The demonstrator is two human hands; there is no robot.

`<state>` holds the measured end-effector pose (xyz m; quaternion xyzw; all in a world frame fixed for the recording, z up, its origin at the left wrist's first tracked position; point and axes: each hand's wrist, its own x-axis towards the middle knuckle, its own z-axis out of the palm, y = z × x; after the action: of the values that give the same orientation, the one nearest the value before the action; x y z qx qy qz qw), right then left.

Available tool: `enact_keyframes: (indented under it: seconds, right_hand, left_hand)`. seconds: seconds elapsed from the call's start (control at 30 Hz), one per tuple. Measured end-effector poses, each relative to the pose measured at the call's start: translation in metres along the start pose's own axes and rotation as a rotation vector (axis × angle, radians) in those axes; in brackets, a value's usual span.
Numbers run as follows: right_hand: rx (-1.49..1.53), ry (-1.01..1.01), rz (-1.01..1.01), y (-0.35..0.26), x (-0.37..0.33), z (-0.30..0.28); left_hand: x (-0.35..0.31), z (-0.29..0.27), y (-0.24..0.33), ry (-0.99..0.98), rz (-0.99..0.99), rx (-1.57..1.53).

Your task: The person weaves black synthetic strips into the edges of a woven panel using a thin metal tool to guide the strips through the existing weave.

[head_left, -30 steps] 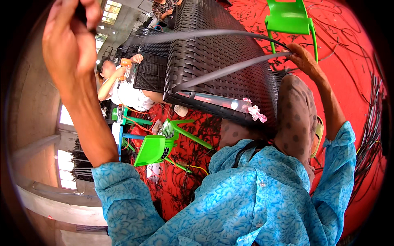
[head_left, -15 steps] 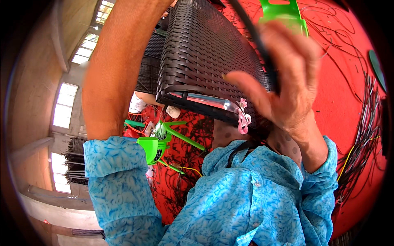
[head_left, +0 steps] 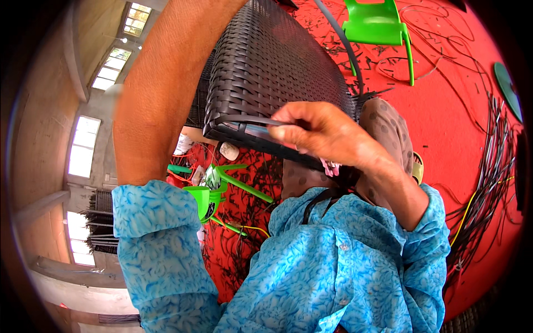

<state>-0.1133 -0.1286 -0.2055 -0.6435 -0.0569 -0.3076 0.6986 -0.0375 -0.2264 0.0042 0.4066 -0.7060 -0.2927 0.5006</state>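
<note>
A dark brown woven piece of wicker furniture (head_left: 266, 66) leans across my lap, its narrow near edge facing me. At that edge my right hand (head_left: 330, 132) is closed, thumb and fingers pinching a flat dark plastic strip (head_left: 247, 119) that runs from the left corner of the weave. Below the hand, a pink crumpled bit (head_left: 331, 167) shows at the edge. My left forearm (head_left: 158, 94) reaches up past the weave's left side, and its hand lies beyond the top of the picture. Another dark strand (head_left: 345, 41) arcs down behind the weave.
A green plastic chair (head_left: 375, 22) stands at the far right. To the left is green plastic furniture (head_left: 206, 198) on the scrap-strewn red floor. A bundle of long dark strips (head_left: 488, 172) lies at the right, with loose strands nearby. A sandal (head_left: 417, 168) shows beside my knee.
My right hand, spread and blurred over the weave's right side before, has come left and down and closed on the strip at the near edge. The dark strand has swung away from it.
</note>
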Motion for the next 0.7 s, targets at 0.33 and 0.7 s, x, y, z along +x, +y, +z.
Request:
enact_keyframes:
  seconds: [0.33, 0.7]
  right_hand:
    - [0.03, 0.075, 0.381, -0.049, -0.083, -0.093]
    - [-0.136, 0.082, 0.044, -0.073, -0.149, -0.171]
  left_hand:
    - [-0.099, 0.047, 0.018, -0.268, -0.367, 0.764]
    - [-0.115, 0.012, 0.033, -0.372, -0.511, 0.292]
